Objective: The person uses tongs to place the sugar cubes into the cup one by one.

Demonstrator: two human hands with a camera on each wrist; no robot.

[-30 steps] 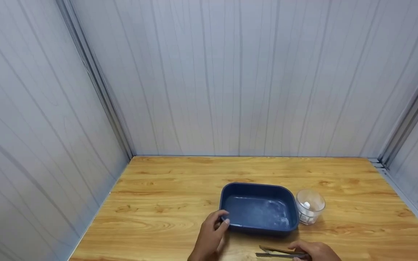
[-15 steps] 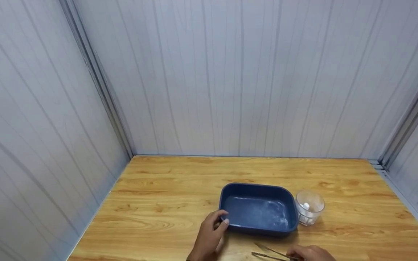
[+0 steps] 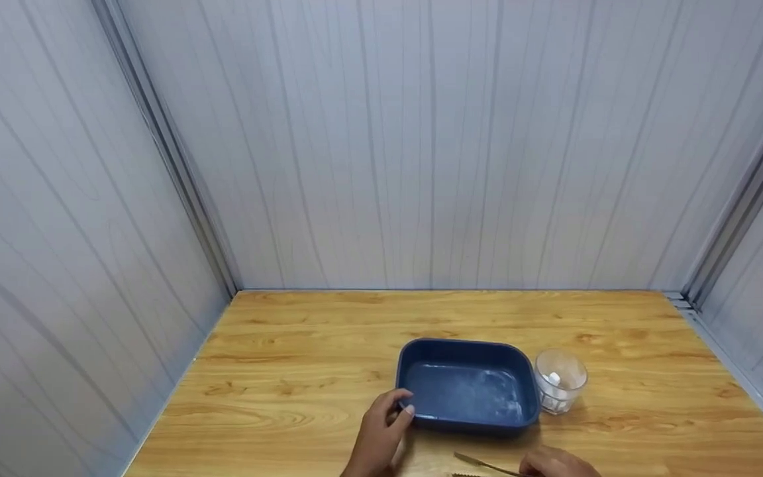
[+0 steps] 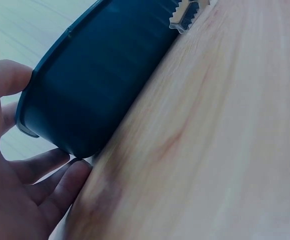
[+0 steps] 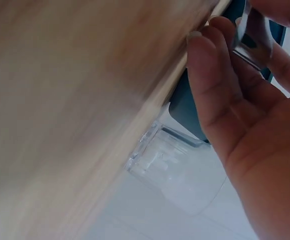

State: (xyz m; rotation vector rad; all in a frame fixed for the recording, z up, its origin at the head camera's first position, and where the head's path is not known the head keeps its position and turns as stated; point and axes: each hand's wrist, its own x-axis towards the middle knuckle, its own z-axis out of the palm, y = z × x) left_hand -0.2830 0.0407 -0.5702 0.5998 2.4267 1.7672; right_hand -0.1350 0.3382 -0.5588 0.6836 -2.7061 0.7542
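Observation:
My left hand (image 3: 376, 434) grips the near-left corner of a dark blue rectangular dish (image 3: 474, 427) on the wooden table. In the left wrist view the thumb (image 4: 15, 77) presses on the rim and other fingers reach under the dish's corner. Metal tongs (image 3: 487, 465) are in my right hand (image 3: 557, 462), in front of the dish, their arms spread apart and pointing left. One serrated tongs tip (image 4: 182, 19) shows beside the dish in the left wrist view. To the dish's right stands a clear glass (image 3: 561, 381) with small white pieces in it.
The wooden tabletop (image 3: 289, 371) stretches left and behind the dish. Pale panelled walls (image 3: 381, 146) close off the back and both sides, with metal posts at the corners.
The tongs' arms have spread wider, and my right hand has shifted slightly left and down towards the frame's lower edge. My left hand keeps its grip on the dish.

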